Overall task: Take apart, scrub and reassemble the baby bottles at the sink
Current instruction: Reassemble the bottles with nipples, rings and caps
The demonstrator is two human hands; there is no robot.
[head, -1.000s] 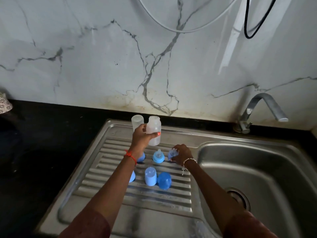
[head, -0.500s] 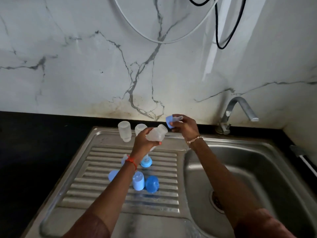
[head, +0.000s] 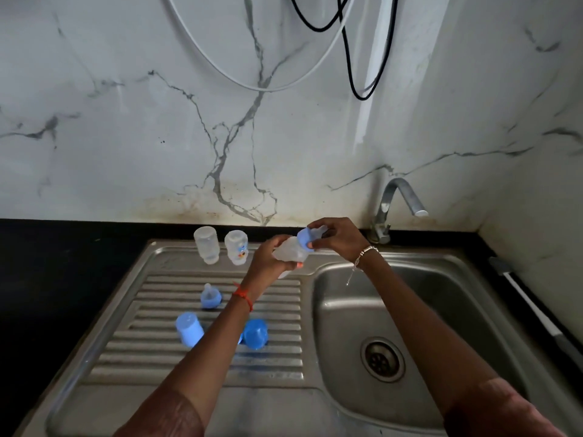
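In left hand [head: 268,258]: clear bottle [head: 288,253], fingers curled round the body, held tilted above the far edge of the drainboard [head: 157,357], neck aimed far-right. In right hand [head: 339,238]: blue collar [head: 304,239], pinched between thumb and fingertips, set against the bottle mouth. Threads engaged or not: cannot tell, hidden under the collar. Probably the step of screwing the collar back on; no finished bottle in sight.

Risks, as a guess:
- Cross-threading, from starting the turn with bottle tilted and collar not square.
- Slip and drop into the basin [head: 457,294] just right of the grip, from wet plastic and a fingertip-only hold.
- Leak later, from a teat seated crooked inside the collar; seating not visible.
- Knocked parts, from the left forearm passing right above the caps.

Containers:
- Held bottle: looks empty, translucent; leftover drops not resolvable.
- Two more bottles [head: 206,244] side by side at far edge of drainboard, left of the hands, apart from them; nothing seen inside; mouth up or down unclear.
- Loose teat [head: 210,298] in its blue ring mid-drainboard; blue cap [head: 188,329] near left, second blue cap [head: 256,334] right beside the forearm.
- Basin: no standing water seen, drain [head: 382,359] unplugged, tap [head: 384,212] not running.
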